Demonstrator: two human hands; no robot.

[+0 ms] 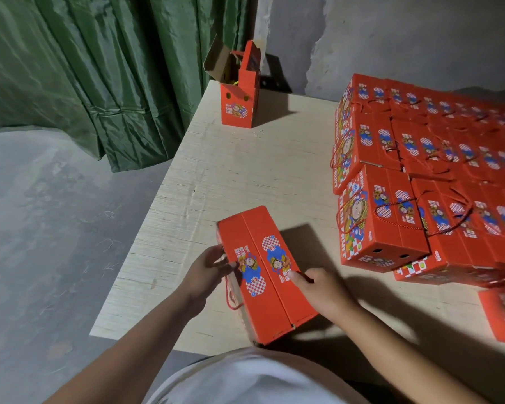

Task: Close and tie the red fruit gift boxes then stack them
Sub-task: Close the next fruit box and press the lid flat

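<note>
Closed red gift box point(267, 272) lay on near table point(231, 176) edge, flaps meeting along a centre seam, cartoon print on top, red cord handle point(231, 298) hanging at its left side. Stack of closed boxes point(426, 182) stood right. One open box point(239, 94) stood upright at far corner.

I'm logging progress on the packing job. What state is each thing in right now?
Near box: flaps closed, cord handle loose at its left side, not tied over the top.
Far box: upright, lid flaps open.
Stacked boxes: closed, cords across their tops, piled in layers.
Left hand: fingers at the near box's left edge, by the cord.
Right hand: resting on the near box's right side.
</note>
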